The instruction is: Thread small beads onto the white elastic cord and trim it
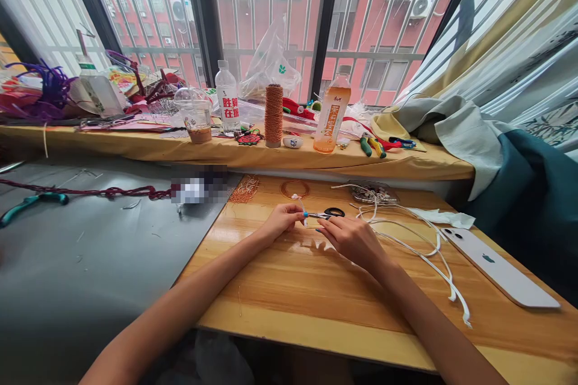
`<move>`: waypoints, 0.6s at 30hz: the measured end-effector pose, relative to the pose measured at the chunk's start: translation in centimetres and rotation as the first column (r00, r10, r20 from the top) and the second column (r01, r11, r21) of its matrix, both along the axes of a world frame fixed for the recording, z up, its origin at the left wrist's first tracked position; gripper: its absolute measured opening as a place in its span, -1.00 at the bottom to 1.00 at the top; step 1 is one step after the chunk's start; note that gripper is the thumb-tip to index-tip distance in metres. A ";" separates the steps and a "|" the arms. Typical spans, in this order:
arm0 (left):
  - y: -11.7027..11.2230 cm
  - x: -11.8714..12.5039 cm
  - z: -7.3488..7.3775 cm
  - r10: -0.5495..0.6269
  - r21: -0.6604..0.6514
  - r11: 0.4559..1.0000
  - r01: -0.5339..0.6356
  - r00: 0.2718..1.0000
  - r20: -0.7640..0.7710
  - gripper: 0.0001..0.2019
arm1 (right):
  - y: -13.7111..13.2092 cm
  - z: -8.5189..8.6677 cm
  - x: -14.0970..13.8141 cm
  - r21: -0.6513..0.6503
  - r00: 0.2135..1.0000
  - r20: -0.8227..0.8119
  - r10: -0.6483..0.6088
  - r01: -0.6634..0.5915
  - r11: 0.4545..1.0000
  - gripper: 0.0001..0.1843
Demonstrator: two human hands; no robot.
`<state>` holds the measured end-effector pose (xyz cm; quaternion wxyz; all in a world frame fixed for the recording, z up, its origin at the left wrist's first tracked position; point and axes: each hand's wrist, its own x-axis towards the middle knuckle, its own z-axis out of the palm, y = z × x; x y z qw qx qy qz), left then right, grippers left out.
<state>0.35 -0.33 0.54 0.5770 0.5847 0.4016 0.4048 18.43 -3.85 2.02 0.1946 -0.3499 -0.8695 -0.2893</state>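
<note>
Over the wooden board, my left hand [285, 221] is closed in a pinch on a thin white cord [301, 204]. A small white knot or bead tops the cord, and its lower part shows below the fingertips. My right hand [356, 239] is closed on small scissors [321, 215], with one black handle loop showing above the fingers. The blades point left and reach to the left fingertips; whether they touch the cord I cannot tell. A ring of copper-coloured wire [294, 189] lies just beyond the left hand.
Long white cords [424, 252] and a white phone [501, 267] lie right. A clear tray of small pieces [374, 194] sits behind. Cut copper-coloured strands [245, 190] lie left. Along the sill stand a thread spool [273, 115], bottles [333, 111] and pliers [372, 145].
</note>
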 end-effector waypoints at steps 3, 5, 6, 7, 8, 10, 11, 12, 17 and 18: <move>0.1 -0.1 -0.2 -0.018 0.016 1.000 0.018 1.000 -0.001 -0.70 | 0.0 -0.1 0.0 -0.016 1.000 -0.008 -0.022 0.022 1.000 -0.75; 0.2 -0.1 -0.3 -0.026 0.022 0.999 0.026 1.000 -0.010 -0.71 | 0.1 -0.3 0.0 -0.021 1.000 -0.008 -0.020 0.020 1.000 -0.74; 0.2 -0.1 -0.4 -0.028 0.024 0.999 0.028 0.999 -0.016 -0.71 | 0.1 -0.3 0.0 -0.020 1.000 -0.006 -0.013 0.013 1.000 -0.74; 0.2 0.0 -0.4 -0.029 0.026 0.999 0.030 0.999 -0.022 -0.71 | 0.2 -0.4 0.0 -0.016 1.000 -0.004 -0.005 0.005 1.000 -0.74; 0.2 0.0 -0.5 -0.031 0.027 0.999 0.032 0.999 -0.026 -0.71 | 0.2 -0.5 0.0 -0.011 1.000 -0.004 0.004 -0.004 1.000 -0.74; 0.2 0.0 -0.5 -0.034 0.028 0.999 0.035 0.999 -0.033 -0.71 | 0.2 -0.5 0.0 -0.002 1.000 -0.007 0.016 -0.016 1.000 -0.74; 0.2 0.0 -0.5 -0.034 0.027 0.999 0.035 0.999 -0.036 -0.71 | 0.2 -0.5 -0.1 0.000 1.000 -0.011 0.019 -0.019 1.000 -0.73; 0.2 0.0 -0.4 -0.032 0.026 0.999 0.033 0.999 -0.038 -0.71 | 0.2 -0.5 -0.1 0.003 1.000 -0.016 0.019 -0.019 1.000 -0.73; 0.3 0.0 -0.5 -0.030 0.029 0.999 0.031 0.999 -0.039 -0.70 | 0.2 -0.5 -0.3 0.014 1.000 -0.012 0.011 -0.011 1.000 -0.72; 0.3 0.0 -0.6 -0.027 0.029 0.999 0.029 0.999 -0.039 -0.70 | 0.2 -0.5 -0.4 0.015 1.000 -0.006 0.009 -0.009 1.000 -0.71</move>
